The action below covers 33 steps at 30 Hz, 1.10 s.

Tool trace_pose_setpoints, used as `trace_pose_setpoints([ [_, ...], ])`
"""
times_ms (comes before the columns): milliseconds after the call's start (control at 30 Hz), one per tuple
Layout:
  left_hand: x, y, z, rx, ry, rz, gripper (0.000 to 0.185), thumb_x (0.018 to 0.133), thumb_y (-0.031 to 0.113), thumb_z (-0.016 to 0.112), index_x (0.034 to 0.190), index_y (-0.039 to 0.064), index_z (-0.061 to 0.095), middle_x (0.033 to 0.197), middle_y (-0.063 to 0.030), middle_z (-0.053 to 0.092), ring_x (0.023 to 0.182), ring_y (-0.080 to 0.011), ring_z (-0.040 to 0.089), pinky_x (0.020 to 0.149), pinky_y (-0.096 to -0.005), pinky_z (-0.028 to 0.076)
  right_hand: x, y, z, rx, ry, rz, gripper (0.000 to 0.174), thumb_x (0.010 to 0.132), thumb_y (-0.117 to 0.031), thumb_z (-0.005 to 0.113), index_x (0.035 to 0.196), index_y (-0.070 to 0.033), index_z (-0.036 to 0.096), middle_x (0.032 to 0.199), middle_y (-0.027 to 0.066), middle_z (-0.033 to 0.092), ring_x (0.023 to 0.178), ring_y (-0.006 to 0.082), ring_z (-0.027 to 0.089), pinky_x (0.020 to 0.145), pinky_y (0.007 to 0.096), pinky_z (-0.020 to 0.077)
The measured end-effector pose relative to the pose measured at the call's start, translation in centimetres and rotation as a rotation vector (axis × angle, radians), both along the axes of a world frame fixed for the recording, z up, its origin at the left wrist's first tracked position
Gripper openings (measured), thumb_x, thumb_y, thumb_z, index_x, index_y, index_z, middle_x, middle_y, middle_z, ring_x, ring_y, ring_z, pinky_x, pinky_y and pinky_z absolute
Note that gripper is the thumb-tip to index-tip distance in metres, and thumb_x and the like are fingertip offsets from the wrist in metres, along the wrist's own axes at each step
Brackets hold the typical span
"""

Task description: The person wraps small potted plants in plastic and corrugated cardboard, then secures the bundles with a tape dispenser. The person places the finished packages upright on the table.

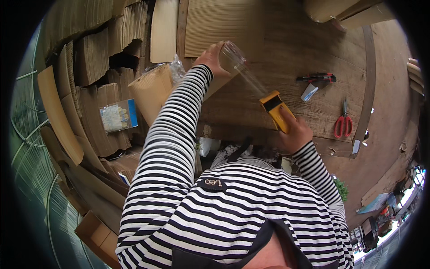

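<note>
My left hand (215, 60) reaches forward, its thumb and fingers curved about a piece of cardboard (217, 83) on the wooden tabletop (285, 57). My right hand (295, 132) grips a yellow handheld tape dispenser (279, 112) with a dark opening at its front. A strip of clear tape (252, 75) runs from the dispenser toward the fingertips of my left hand. Near those fingertips it looks looped and glossy, partly blurred. To the right lie a red-and-black utility knife (315, 78), a small folded paper piece (309, 92) and red-handled scissors (343, 122).
A curved cardboard tube (151, 89) and crumpled clear plastic (177, 69) lie beside my left forearm. Stacked cardboard (92, 57) and a packet (117, 116) sit at left. A corrugated sheet (215, 30) is ahead; an open cardboard box (99, 237) stands at lower left.
</note>
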<state>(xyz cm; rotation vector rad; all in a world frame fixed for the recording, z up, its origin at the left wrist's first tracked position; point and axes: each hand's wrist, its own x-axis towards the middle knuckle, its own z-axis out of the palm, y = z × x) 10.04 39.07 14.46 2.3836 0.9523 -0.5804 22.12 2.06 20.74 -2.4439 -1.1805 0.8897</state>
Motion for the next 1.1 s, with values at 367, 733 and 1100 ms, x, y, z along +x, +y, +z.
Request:
trace_pose_setpoints([
  [367,-0.3,11.7,-7.5,-0.707,-0.251,0.064,0.115,0.064,0.030,0.091,0.158,0.012,0.028,0.145,-0.0138,0.051,0.135,-0.0279,0.047,0.115,-0.0400,0.035,2.3,20.9,-6.4,-0.254,0.098,0.218,0.052,0.090,-0.029,0.063,0.140,-0.020,0.055,0.119,0.0176,0.070,0.109,0.0356,0.068,0.095,0.0481,0.0541],
  [733,-1.2,7.5,-4.8,-0.428,-0.132,0.015,0.121,0.061,0.043,0.091,0.158,0.011,0.026,0.149,-0.0227,0.047,0.137,-0.0352,0.049,0.114,-0.0390,0.038,2.1,11.8,-1.9,-0.193,0.076,0.217,0.060,0.085,-0.032,0.068,0.142,-0.015,0.056,0.116,0.0201,0.071,0.104,0.0386,0.069,0.093,0.0471,0.0546],
  [1100,2.2,-15.5,0.0,-0.075,-0.204,-0.563,0.112,0.057,0.046,0.090,0.150,0.010,0.038,0.144,-0.0207,0.050,0.134,-0.0383,0.049,0.113,-0.0482,0.040,5.6,-7.7,3.9,0.077,-0.183,-0.039,0.062,0.081,-0.027,0.081,0.139,-0.020,0.061,0.105,0.0129,0.067,0.095,0.0322,0.069,0.084,0.0401,0.0566],
])
